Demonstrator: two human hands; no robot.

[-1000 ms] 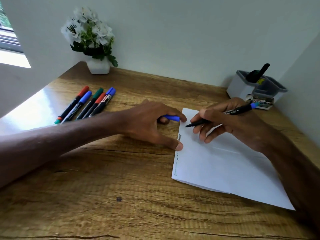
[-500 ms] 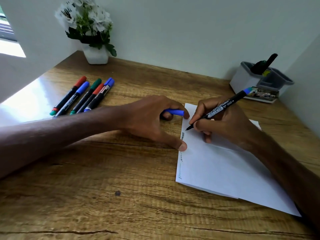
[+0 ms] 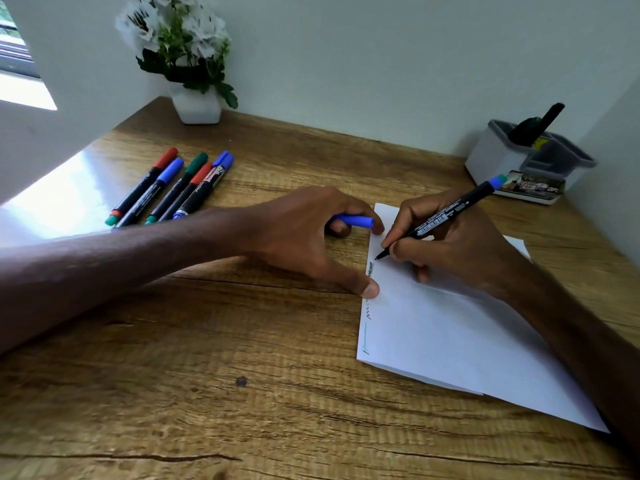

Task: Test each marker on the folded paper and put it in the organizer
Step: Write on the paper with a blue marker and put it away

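One test starting: right hand, pinching black blue-ended marker, has swung its nib down to folded white paper; left hand grips blue cap.

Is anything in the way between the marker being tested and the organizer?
Nothing visible blocks it. The marker in the right hand has open table to the organizer; only a flat pack lies at its front.
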